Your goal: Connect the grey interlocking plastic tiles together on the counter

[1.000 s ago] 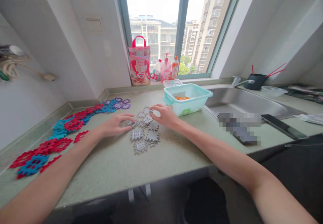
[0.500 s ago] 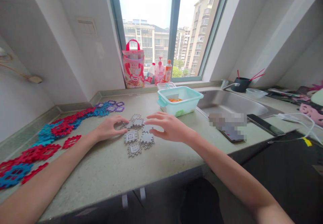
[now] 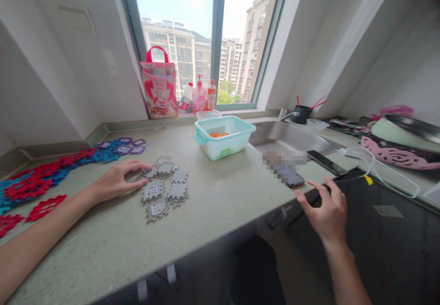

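Observation:
My left hand [image 3: 118, 182] lies on the speckled green countertop [image 3: 220, 204], its curved fingertips at or just beside the edge of a cluster of grey interlocking plastic puzzle pieces [image 3: 163, 188]. It holds nothing. My right hand [image 3: 326, 213] hangs over the counter's front edge, fingers spread and empty. Its fingertips are close to a dark phone [image 3: 292, 177], part of which is hidden by a pixelated blur. Red and blue interlocking pieces [image 3: 34, 181] lie in a long band left of my left hand.
Purple pieces [image 3: 125, 148] continue that band along the back wall. A teal plastic basket [image 3: 223, 138] stands by a steel sink [image 3: 288, 138]. Under the window are a pink bag [image 3: 160, 89] and bottles [image 3: 199, 98]. A white cable [image 3: 374, 167] and a pink-patterned pot [image 3: 402, 138] are at right.
My right hand has moved away from the grey pieces, rightward and down past the counter's front edge. The view has turned right. My left hand remains beside the pieces.

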`<state>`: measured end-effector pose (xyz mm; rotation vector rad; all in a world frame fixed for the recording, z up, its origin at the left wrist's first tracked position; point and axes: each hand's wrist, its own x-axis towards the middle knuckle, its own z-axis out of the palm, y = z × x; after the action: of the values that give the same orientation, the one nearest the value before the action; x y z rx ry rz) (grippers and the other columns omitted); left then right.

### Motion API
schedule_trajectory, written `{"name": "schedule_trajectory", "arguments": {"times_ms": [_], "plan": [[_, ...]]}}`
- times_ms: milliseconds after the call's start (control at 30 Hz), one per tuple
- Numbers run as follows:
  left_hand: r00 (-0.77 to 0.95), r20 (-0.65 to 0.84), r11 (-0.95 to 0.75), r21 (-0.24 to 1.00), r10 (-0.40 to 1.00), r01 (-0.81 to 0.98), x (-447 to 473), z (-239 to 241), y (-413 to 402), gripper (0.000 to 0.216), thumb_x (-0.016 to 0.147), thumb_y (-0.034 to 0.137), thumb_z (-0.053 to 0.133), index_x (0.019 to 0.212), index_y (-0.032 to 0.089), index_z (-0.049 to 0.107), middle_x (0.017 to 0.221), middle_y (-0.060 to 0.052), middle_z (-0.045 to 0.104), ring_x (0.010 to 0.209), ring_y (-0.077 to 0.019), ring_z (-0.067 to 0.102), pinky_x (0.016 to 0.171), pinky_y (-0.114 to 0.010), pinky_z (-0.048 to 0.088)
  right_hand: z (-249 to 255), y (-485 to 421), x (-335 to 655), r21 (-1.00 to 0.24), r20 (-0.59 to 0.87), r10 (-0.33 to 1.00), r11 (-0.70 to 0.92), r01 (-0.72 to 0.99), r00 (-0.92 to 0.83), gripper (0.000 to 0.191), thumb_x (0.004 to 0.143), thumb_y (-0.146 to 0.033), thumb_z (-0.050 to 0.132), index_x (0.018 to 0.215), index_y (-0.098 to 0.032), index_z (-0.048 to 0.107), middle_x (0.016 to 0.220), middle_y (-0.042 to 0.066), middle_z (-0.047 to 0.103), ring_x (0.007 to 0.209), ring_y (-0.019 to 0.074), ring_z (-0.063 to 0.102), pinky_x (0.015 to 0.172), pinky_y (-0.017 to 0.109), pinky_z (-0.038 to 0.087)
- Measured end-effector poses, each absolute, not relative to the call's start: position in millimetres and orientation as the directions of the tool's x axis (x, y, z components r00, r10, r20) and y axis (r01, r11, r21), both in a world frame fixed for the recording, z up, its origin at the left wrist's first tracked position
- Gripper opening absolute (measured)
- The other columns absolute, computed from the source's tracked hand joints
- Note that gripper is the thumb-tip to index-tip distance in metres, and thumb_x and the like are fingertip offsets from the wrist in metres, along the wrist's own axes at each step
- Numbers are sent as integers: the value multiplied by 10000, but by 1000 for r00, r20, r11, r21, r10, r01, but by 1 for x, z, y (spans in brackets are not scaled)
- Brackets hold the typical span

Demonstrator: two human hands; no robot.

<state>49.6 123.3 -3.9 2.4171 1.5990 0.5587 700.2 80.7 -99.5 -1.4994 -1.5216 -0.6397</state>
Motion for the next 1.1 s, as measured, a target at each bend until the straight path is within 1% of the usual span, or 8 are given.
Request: {"name": "schedule_trajectory", "arguments": {"times_ms": [233, 333, 533, 667, 767, 833, 900, 1100], "plan": [[329, 204, -383, 361, 922, 850, 49, -5, 126, 613, 881, 687, 693, 1302, 244, 734, 1382, -98, 683, 1252, -297, 626, 1086, -381, 499, -93, 93, 702, -179, 786, 617, 162, 970, 42, 368, 985, -538, 618, 1147, -235, 749, 1653, 157, 455, 1430, 440, 532, 1149, 615, 459], [320, 216, -380, 363, 922, 851, 49, -6, 126, 623, 872, 699, 691, 1296, 244, 738, 1383, -101, 683, 1253, -301, 628, 1081, -387, 508, -85, 99, 701, -149, 748, 664, 155, 977, 9, 384, 985, -541, 607, 1182, -240, 741, 1672, 157, 427, 1443, 438, 521, 1140, 617, 465], [313, 209, -370, 364, 927, 854, 49, -6, 127, 640, 862, 709, 690, 1298, 243, 741, 1379, -97, 691, 1261, -306, 633, 1108, -399, 505, -69, 109, 705, -143, 715, 699, 175, 974, -20, 434, 1011, -564, 541, 1234, -236, 718, 1626, 177, 486, 1445, 421, 524, 1141, 610, 470], [309, 202, -365, 370, 929, 855, 49, -5, 126, 630, 868, 705, 688, 1302, 252, 737, 1385, -91, 687, 1256, -301, 636, 1076, -384, 522, -58, 127, 710, -87, 669, 741, 156, 984, -58, 426, 1016, -573, 536, 1168, -247, 764, 1664, 157, 447, 1435, 437, 524, 1149, 645, 450], [310, 201, -365, 373, 929, 853, 49, -5, 127, 627, 866, 707, 689, 1299, 256, 739, 1382, -88, 688, 1255, -298, 637, 1062, -376, 528, -53, 141, 711, -49, 611, 783, 179, 983, -113, 459, 1035, -571, 510, 1272, -256, 745, 1676, 156, 433, 1491, 424, 472, 1179, 658, 414], [312, 202, -367, 372, 928, 852, 49, -5, 127, 625, 866, 706, 691, 1300, 259, 738, 1379, -87, 689, 1257, -295, 636, 1070, -377, 523, -52, 147, 709, -52, 594, 793, 204, 978, -134, 495, 1045, -565, 488, 1379, -260, 691, 1684, 160, 423, 1517, 407, 447, 1193, 658, 399], [313, 202, -369, 372, 928, 852, 49, -5, 127, 629, 865, 707, 690, 1303, 258, 737, 1379, -88, 691, 1264, -295, 631, 1086, -382, 514, -53, 149, 708, -73, 602, 785, 236, 969, -146, 511, 1048, -554, 476, 1423, -257, 654, 1680, 166, 429, 1524, 397, 443, 1204, 658, 386], [319, 194, -370, 377, 928, 849, 52, -2, 123, 634, 878, 695, 686, 1314, 238, 735, 1390, -107, 688, 1259, -305, 634, 1089, -392, 516, -58, 145, 709, -145, 665, 728, 346, 927, -168, 464, 1040, -521, 492, 1379, -246, 651, 1623, 171, 500, 1490, 388, 484, 1208, 655, 379]]}}
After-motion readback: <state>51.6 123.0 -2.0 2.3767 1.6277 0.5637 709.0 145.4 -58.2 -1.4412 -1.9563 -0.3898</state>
